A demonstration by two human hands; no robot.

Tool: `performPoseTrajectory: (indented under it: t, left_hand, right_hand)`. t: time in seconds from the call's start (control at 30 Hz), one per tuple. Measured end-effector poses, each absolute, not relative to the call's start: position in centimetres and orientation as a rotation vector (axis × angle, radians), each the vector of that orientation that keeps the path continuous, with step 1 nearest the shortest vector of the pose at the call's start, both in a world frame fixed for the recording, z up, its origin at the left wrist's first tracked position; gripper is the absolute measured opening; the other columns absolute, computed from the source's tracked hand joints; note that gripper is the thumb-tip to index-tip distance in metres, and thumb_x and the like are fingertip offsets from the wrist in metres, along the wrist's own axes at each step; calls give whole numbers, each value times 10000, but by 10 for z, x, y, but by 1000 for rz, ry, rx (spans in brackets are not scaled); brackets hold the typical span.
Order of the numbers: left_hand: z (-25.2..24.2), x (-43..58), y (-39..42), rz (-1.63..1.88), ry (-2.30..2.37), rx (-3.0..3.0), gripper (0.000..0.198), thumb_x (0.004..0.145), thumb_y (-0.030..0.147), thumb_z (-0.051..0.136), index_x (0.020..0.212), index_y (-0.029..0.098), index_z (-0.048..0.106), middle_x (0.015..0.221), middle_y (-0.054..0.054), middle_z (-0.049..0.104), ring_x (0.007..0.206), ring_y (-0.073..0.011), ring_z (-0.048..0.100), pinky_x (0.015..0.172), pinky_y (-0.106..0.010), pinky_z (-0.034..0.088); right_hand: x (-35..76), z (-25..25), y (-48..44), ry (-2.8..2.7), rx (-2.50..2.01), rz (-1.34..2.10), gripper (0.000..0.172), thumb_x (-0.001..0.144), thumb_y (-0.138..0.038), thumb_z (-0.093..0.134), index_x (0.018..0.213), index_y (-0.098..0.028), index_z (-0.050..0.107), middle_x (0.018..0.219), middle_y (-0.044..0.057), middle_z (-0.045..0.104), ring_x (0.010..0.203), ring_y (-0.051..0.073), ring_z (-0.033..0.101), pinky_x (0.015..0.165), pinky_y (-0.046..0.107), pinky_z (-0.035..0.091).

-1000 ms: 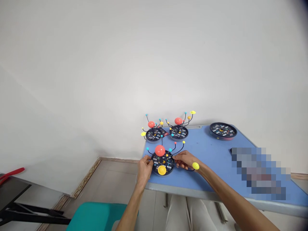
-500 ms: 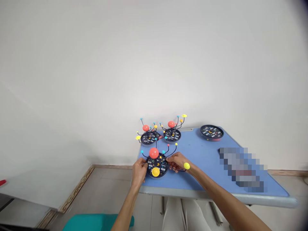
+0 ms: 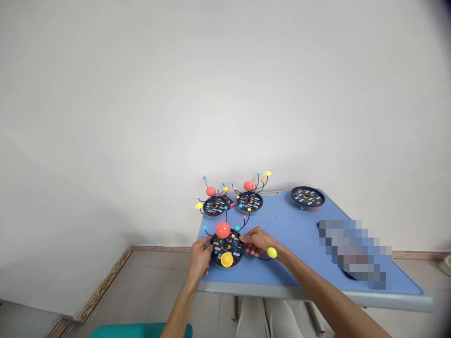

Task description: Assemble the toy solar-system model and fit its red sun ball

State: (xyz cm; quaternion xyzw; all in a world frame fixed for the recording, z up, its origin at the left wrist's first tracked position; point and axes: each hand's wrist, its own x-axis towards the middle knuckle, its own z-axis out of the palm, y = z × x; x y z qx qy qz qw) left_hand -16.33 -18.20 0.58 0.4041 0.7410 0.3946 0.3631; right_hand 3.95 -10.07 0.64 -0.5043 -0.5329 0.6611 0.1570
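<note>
A solar system model (image 3: 215, 262) stands near the front left of the table, with a round dark base. A red ball (image 3: 222, 230) tops its centre, and small coloured balls stand out on curved black arms. My left hand (image 3: 200, 257) grips the base's left rim between thumb and fingers. At the right rim, my right hand (image 3: 259, 241) is closed with thumb and fingertips against the base; its lower fingers are partly hidden. A yellow-green ball (image 3: 272, 252) on a long arm sticks out in front of my right wrist.
Behind stand two similar models, a left one (image 3: 214, 216) and a right one (image 3: 249, 211). A round base without arms (image 3: 307, 206) lies at the back right. A blurred-out item (image 3: 354, 256) rests on the blue table (image 3: 282, 277) at right. A teal stool-like object (image 3: 141, 331) is below left.
One upper-right arm with a small yellow ball has swung a little left around the model's centre. Both hands stay at the rim. The whole view has shifted slightly.
</note>
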Motion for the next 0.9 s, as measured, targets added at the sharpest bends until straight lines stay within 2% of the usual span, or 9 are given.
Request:
performPoseTrajectory:
  t: [0.27,0.5,0.6,0.73,0.9]
  left_hand:
    - [4,-167,-180,1007,1863,1053,499,821,267,512,1282,85,558,406,121,375,237,-93,387,229,-183,288]
    - [8,-177,-190,846,1823,1084,691,770,530,592,1280,70,516,473,50,554,273,-119,481,257,-200,359]
    - [9,-179,-191,773,1765,1004,715,747,533,631,1288,87,491,522,15,617,298,-129,519,285,-214,411]
    - [8,-178,-189,749,1684,956,636,730,474,670,1227,105,526,495,8,616,343,-153,570,325,-225,460]
    - [-1,-172,-191,793,1698,948,568,720,403,618,1182,84,542,405,13,575,328,-173,566,315,-237,467]
  right_hand:
    - [41,14,-108,-1602,-1442,1793,415,897,-276,577,502,-177,496,411,-8,566,352,108,516,387,216,458]
    - [125,51,-95,-1764,-1495,1502,292,825,-260,646,563,-149,581,555,28,645,447,128,575,419,227,467]
    - [184,64,-69,-1729,-1659,1223,234,835,-273,627,640,-145,611,632,52,672,482,128,584,445,226,458]
    - [254,66,-27,-1582,-2000,784,251,868,-252,554,646,-144,598,564,63,636,456,141,574,499,258,439]
    - [288,44,16,-1554,-2174,677,286,885,-276,525,652,-140,619,503,81,634,447,182,610,546,280,461]
